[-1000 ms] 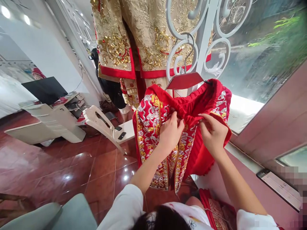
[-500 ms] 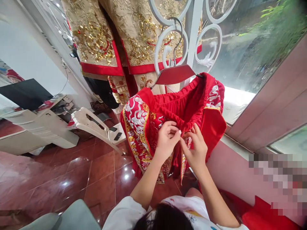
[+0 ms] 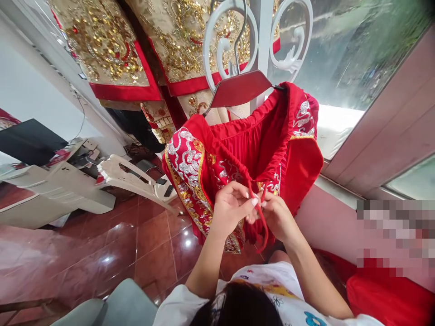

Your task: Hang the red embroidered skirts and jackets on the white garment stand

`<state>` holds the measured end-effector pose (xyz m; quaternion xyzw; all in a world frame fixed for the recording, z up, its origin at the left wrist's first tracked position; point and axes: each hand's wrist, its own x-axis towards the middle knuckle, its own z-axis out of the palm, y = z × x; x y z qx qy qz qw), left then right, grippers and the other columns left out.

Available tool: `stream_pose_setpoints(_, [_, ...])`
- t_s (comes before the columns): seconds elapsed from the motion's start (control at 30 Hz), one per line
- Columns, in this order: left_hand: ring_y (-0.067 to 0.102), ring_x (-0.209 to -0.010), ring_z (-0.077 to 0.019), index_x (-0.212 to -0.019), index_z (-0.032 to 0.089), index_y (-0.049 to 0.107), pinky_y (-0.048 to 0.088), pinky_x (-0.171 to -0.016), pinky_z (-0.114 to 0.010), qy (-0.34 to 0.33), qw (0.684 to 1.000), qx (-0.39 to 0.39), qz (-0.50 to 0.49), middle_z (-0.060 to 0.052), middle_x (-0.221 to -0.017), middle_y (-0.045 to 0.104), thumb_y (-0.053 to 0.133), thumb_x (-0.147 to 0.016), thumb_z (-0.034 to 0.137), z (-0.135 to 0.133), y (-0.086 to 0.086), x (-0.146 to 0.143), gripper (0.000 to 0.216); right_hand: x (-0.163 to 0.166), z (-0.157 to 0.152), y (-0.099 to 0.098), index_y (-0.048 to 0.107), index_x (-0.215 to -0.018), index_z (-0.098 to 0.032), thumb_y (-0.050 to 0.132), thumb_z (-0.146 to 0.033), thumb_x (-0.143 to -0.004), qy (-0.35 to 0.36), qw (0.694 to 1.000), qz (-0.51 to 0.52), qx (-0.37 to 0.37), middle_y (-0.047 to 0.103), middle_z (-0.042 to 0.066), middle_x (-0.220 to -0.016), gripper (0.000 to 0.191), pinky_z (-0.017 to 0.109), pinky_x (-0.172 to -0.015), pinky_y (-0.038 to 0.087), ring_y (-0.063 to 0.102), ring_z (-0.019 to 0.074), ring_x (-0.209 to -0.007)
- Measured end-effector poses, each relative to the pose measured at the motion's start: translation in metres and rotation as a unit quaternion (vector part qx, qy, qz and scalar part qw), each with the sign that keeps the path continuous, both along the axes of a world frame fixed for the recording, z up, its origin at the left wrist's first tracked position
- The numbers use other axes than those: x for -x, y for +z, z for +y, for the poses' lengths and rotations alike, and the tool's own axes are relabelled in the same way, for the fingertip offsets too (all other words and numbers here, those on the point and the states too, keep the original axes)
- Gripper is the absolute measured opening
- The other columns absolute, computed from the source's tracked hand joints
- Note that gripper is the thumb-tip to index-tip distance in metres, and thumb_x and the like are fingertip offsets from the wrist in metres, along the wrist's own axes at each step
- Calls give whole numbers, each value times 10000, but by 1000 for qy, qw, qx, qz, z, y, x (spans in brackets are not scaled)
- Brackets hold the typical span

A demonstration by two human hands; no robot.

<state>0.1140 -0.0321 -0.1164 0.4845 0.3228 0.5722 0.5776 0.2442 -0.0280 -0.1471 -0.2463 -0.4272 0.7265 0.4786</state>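
A red embroidered skirt [image 3: 302, 165] with silver and gold patterns hangs by its gathered waistband from a red hanger [image 3: 243, 90]. At the front of the waist, a thin red drawstring [image 3: 261, 219] comes out and dangles in a loop. My left hand [image 3: 231, 206] pinches the drawstring between thumb and fingers. Close beside it, my right hand [image 3: 277, 213] has its fingers closed on the other part of the drawstring. The fingertips of both hands nearly meet below the waistband.
Behind the hanger, white scrolled ironwork [image 3: 263, 40] stands before a window. A gold sequined garment [image 3: 112, 50] hangs at the back left. A white chair [image 3: 136, 179] with phones on it and a desk [image 3: 81, 185] stand at left. Red cloth [image 3: 384, 290] lies at lower right.
Both hands have come down from the waistband edge, and the red drawstring now shows between them, pulled out in front. The view has shifted slightly, so the skirt appears higher.
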Motion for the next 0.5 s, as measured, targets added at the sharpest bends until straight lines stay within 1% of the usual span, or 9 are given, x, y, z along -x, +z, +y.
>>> stream_pose_setpoints(0.07, [573,-515,-73,-729,193,415,461,-486,-201,13,999,17,-27,47,-721,587,754,-658,262,2,0,2,353,-1,-3,0,455,-716,-180,540,-339,-726,64,997,5,44,554,-6,-528,180,198,-367,288,322,57,-332])
stream_pose_setpoints(0.13, [587,-546,-74,-760,200,394,454,-506,-186,11,997,39,-63,59,-711,573,744,-647,250,5,1,4,370,-4,-5,1,436,-709,-176,593,-399,-730,54,997,-18,48,483,-43,-480,273,161,-346,142,186,16,-329])
stream_pose_setpoints(0.17, [578,-543,-68,-781,205,393,444,-508,-179,8,996,46,-80,63,-706,570,731,-646,239,6,1,5,366,-5,-6,2,425,-689,-173,640,-409,-714,32,998,-40,40,436,-62,-472,319,154,-357,112,164,7,-354])
stream_pose_setpoints(0.23, [552,-534,-58,-827,210,407,429,-518,-177,9,993,48,-103,61,-704,572,700,-648,212,8,0,6,343,-8,-7,2,411,-642,-167,734,-379,-646,-9,995,-99,6,383,-73,-498,386,150,-381,160,222,14,-411])
stream_pose_setpoints(0.3, [550,-560,-64,-869,212,429,435,-551,-192,10,992,51,-115,55,-720,572,677,-651,194,10,-2,6,330,-12,-6,1,444,-633,-160,761,-352,-621,-32,984,-170,-34,421,-52,-552,371,164,-425,252,315,36,-474])
stream_pose_setpoints(0.37, [561,-598,-75,-894,215,446,449,-598,-216,11,991,61,-122,51,-737,558,670,-649,196,11,-4,8,332,-19,-6,0,515,-667,-152,730,-372,-666,-62,965,-244,-68,474,-29,-597,308,184,-467,304,371,58,-518])
stream_pose_setpoints(0.43, [555,-621,-83,-906,218,464,462,-656,-248,13,989,68,-128,51,-740,535,666,-645,204,11,-6,11,330,-29,-7,1,561,-683,-146,699,-387,-708,-91,946,-298,-87,507,-14,-608,279,193,-485,319,396,68,-532])
stream_pose_setpoints(0.47, [547,-626,-87,-910,217,475,465,-683,-267,12,989,69,-132,49,-733,522,660,-646,213,11,-7,12,322,-34,-8,2,573,-679,-142,696,-386,-717,-89,945,-303,-87,522,-8,-607,275,192,-486,323,409,71,-535])
stream_pose_setpoints(0.5, [537,-629,-90,-917,215,488,466,-703,-284,9,988,70,-136,47,-723,510,653,-645,222,11,-8,14,319,-39,-9,3,573,-665,-140,700,-384,-717,-72,952,-289,-78,536,-1,-599,281,188,-475,317,415,69,-526])
